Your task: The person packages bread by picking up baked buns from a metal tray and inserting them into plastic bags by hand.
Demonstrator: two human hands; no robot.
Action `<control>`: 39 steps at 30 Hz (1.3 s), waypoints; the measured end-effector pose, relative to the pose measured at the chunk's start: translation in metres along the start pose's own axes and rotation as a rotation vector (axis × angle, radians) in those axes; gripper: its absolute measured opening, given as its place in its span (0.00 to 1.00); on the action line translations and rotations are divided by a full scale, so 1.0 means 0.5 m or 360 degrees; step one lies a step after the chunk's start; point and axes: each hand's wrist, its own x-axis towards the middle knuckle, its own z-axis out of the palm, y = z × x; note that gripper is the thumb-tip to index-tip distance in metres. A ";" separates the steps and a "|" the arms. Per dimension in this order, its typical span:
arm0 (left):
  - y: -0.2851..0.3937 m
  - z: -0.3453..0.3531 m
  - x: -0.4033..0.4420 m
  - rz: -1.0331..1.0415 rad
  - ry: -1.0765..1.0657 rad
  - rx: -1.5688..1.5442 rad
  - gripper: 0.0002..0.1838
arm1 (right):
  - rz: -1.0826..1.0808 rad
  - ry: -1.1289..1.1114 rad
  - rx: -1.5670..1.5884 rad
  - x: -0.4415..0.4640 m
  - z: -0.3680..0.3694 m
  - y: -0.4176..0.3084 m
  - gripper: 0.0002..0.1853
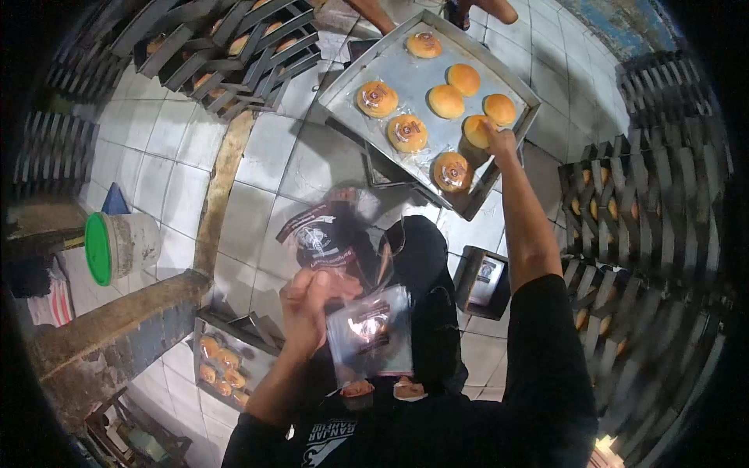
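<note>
My left hand (306, 300) pinches a clear printed plastic bag (316, 238), which hangs up and away from the fingers, slightly blurred. On my lap, just right of that hand, lies a stack of similar plastic bags (370, 331). My right hand (501, 143) reaches to a metal tray (355, 125), its fingers closed on the edge of an unwrapped bun (476, 131). Other bare buns, such as one bun (463, 79), lie close by. Several wrapped buns sit there too, among them a wrapped bun (407, 133).
Stacked metal trays (640, 203) with buns stand at the right; more stacked trays (226, 54) are at the upper left. A lower-left tray (261, 343) holds wrapped buns. A green-lidded bucket (121, 248) lies left. A small dark box (482, 282) sits by my right leg. Another person's feet show at the top.
</note>
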 end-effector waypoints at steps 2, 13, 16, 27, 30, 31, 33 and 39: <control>0.002 0.003 0.001 -0.0016 0.0032 -0.0069 0.19 | -0.0155 -0.0077 0.0152 -0.045 -0.022 -0.041 0.36; 0.082 0.015 0.052 -0.0029 0.0129 -0.0671 0.12 | -0.0327 -0.1087 0.2075 -0.558 -0.274 -0.243 0.32; 0.059 -0.003 0.123 -0.0097 0.0208 -0.0784 0.14 | -0.0453 -0.1231 0.2000 -0.781 -0.322 -0.267 0.35; 0.100 0.096 -0.011 -0.0306 -0.0319 -0.1014 0.20 | -0.2211 0.0434 0.0462 -0.991 -0.326 -0.273 0.26; 0.093 0.038 -0.025 0.0010 -0.0339 -0.0951 0.19 | -0.2147 0.0124 0.0458 -1.044 -0.268 -0.292 0.26; 0.090 0.014 -0.023 0.0164 -0.0394 -0.0868 0.19 | -0.2160 -0.0021 0.0444 -1.066 -0.244 -0.293 0.27; 0.062 -0.036 0.013 -0.0237 -0.0318 -0.1079 0.19 | -0.2177 -0.0194 0.0400 -1.072 -0.193 -0.287 0.36; 0.066 0.007 -0.020 0.0215 -0.0352 -0.1098 0.21 | -0.2218 -0.0173 0.0419 -1.043 -0.268 -0.347 0.28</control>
